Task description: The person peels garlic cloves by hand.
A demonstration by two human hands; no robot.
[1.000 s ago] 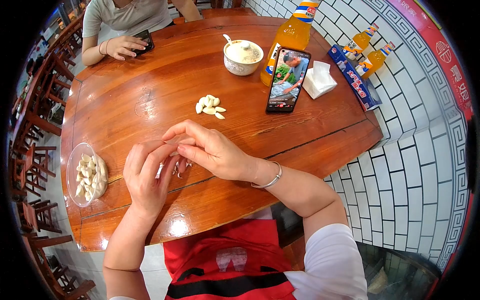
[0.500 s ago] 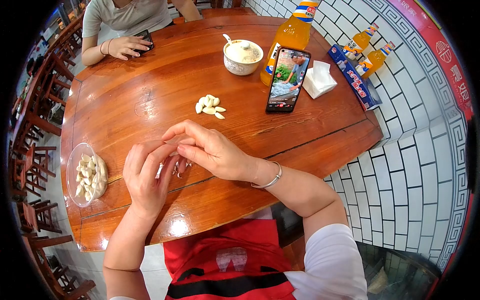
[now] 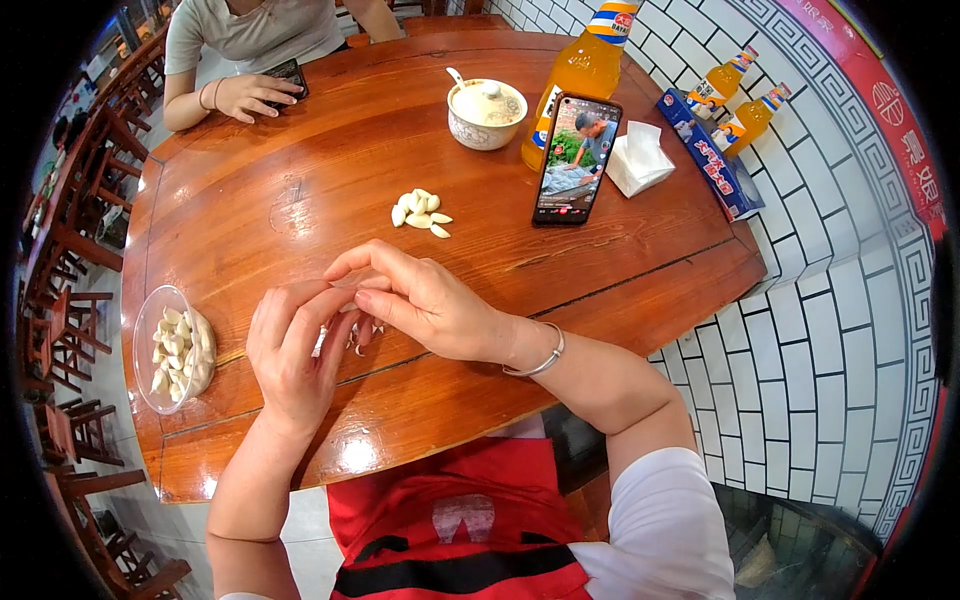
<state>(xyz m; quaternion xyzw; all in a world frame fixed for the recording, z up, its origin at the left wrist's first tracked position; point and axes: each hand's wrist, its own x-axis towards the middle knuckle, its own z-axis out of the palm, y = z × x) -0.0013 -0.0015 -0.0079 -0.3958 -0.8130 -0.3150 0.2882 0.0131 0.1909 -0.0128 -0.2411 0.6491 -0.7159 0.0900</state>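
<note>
My left hand (image 3: 295, 345) and my right hand (image 3: 420, 300) meet above the near part of the wooden table (image 3: 480, 385), fingertips pinched together. Whatever lies between the fingertips is mostly hidden; a small pale bit shows there. Under the hands, scraps of peel (image 3: 358, 338) are partly visible. Beyond them is a small pile of peeled garlic cloves (image 3: 420, 208). A clear plastic bowl (image 3: 206, 345) at the left holds more cloves.
A phone (image 3: 575, 160) leans on a large orange bottle (image 3: 588, 62). Near it are a lidded bowl (image 3: 485, 128) with a spoon, tissues (image 3: 640, 163) and a blue box (image 3: 705, 160) beside small bottles (image 3: 720, 82). Across the table, a person's hand (image 3: 252, 94) touches a phone.
My hands hold the same pose. The picture on the propped phone's screen has changed, and the other person's hand has shifted slightly on their phone.
</note>
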